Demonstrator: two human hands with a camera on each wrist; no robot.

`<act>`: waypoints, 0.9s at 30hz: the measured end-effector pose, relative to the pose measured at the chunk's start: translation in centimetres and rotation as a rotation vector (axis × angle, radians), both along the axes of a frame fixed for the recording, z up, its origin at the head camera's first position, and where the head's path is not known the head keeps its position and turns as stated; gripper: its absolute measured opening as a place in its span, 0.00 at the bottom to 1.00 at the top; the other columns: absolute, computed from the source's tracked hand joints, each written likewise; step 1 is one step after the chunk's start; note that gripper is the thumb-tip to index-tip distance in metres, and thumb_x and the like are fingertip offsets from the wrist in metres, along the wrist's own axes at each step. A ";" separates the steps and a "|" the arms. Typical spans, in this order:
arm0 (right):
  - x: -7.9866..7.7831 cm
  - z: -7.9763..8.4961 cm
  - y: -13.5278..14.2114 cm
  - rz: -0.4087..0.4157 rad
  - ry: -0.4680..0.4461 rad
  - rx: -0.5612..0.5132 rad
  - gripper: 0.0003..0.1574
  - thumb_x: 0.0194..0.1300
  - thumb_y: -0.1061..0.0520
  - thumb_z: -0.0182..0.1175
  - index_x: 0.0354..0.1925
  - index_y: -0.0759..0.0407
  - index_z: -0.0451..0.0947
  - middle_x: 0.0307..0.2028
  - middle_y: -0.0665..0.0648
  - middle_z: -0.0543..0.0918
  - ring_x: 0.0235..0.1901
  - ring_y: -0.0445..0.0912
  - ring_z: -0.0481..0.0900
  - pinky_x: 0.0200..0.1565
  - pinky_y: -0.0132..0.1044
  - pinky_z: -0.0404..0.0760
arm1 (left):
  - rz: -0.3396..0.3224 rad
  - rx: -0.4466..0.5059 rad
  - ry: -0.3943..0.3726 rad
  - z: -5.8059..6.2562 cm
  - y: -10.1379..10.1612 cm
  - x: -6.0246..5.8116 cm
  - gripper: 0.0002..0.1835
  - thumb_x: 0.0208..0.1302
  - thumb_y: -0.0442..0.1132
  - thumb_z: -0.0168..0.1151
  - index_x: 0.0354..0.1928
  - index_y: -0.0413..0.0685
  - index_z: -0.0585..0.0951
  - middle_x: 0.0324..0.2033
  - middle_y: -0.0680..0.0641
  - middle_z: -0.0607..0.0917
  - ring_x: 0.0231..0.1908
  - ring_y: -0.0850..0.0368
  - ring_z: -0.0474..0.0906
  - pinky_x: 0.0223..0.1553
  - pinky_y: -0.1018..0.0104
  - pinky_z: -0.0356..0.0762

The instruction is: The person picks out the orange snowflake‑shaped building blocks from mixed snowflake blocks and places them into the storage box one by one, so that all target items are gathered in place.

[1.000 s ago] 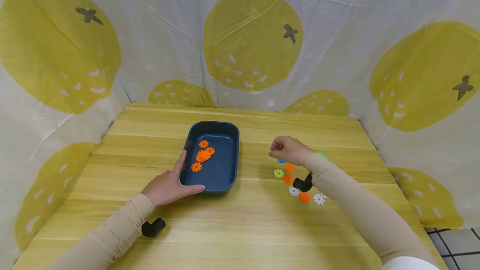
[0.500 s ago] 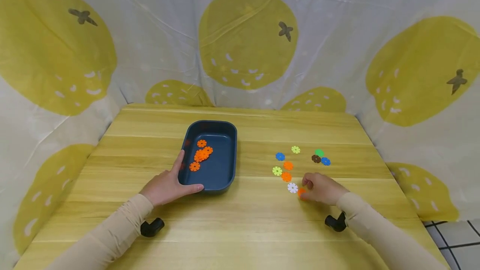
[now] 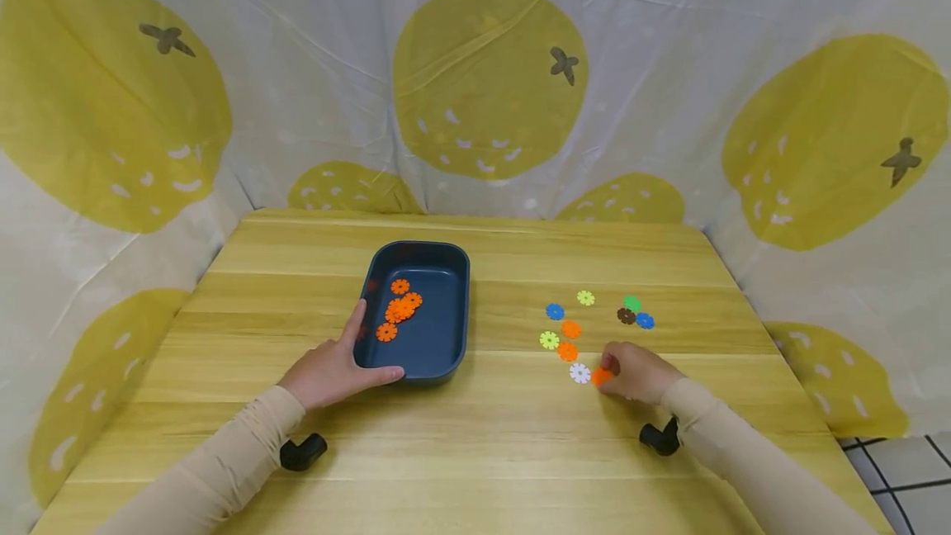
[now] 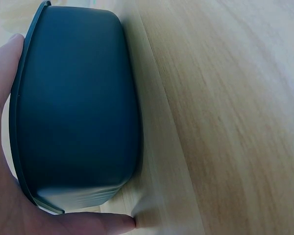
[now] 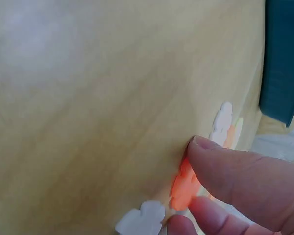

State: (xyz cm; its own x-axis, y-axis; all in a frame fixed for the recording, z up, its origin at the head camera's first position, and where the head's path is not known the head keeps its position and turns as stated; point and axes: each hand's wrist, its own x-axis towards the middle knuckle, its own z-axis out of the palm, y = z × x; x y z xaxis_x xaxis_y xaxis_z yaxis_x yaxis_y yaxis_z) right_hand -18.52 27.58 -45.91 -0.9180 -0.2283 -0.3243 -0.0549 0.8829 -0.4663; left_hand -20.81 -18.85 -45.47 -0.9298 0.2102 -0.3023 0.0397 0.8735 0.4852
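My right hand [image 3: 639, 371] pinches an orange snowflake-shaped plastic disc [image 5: 185, 186] between thumb and fingertips, low over the table. A white disc [image 3: 580, 373] lies just to the left of those fingertips, and another white disc [image 5: 143, 219] shows close by in the right wrist view. My left hand [image 3: 332, 370] rests at the near left corner of a dark blue rectangular tray [image 3: 466, 312]. Its fingers and thumb are spread along the rim, the thumb on the near side. Inside the tray several orange discs [image 3: 402, 308] lie, some overlapping.
Beyond the right hand, more discs lie scattered on the wooden table [image 3: 461, 469]: two orange, two yellow-green, two blue, a brown disc [image 3: 626, 316] and a green disc [image 3: 632, 304]. A lemon-print cloth [image 3: 297, 89] hangs along the table's back and sides.
My right hand has come down and toward me from above the discs to the orange disc, which it now pinches. The left hand has stayed at the tray.
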 end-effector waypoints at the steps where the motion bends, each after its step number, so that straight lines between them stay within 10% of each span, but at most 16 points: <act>1: -0.1 0.0 0.1 -0.012 -0.005 0.002 0.15 0.59 0.60 0.72 0.38 0.62 0.74 0.32 0.53 0.77 0.31 0.46 0.71 0.37 0.38 0.72 | 0.001 0.001 -0.001 0.0 0.0 0.0 0.73 0.49 0.80 0.64 0.82 0.55 0.31 0.63 0.19 0.73 0.43 0.41 0.86 0.40 0.51 0.84; 16: -1.9 1.0 1.6 -0.022 0.028 -0.036 0.04 0.69 0.66 0.58 0.42 0.65 0.77 0.35 0.59 0.83 0.31 0.46 0.76 0.35 0.38 0.76 | 0.001 -0.006 0.002 0.1 0.1 -0.1 0.74 0.47 0.82 0.64 0.82 0.55 0.32 0.63 0.20 0.73 0.46 0.38 0.85 0.40 0.50 0.83; 27: -7.4 8.5 -3.8 0.033 0.159 -0.006 0.07 0.77 0.59 0.53 0.46 0.62 0.76 0.40 0.62 0.83 0.27 0.45 0.70 0.34 0.38 0.72 | 0.004 -0.002 0.002 -0.1 -0.1 0.0 0.74 0.47 0.81 0.64 0.82 0.56 0.31 0.63 0.20 0.73 0.44 0.40 0.85 0.38 0.52 0.83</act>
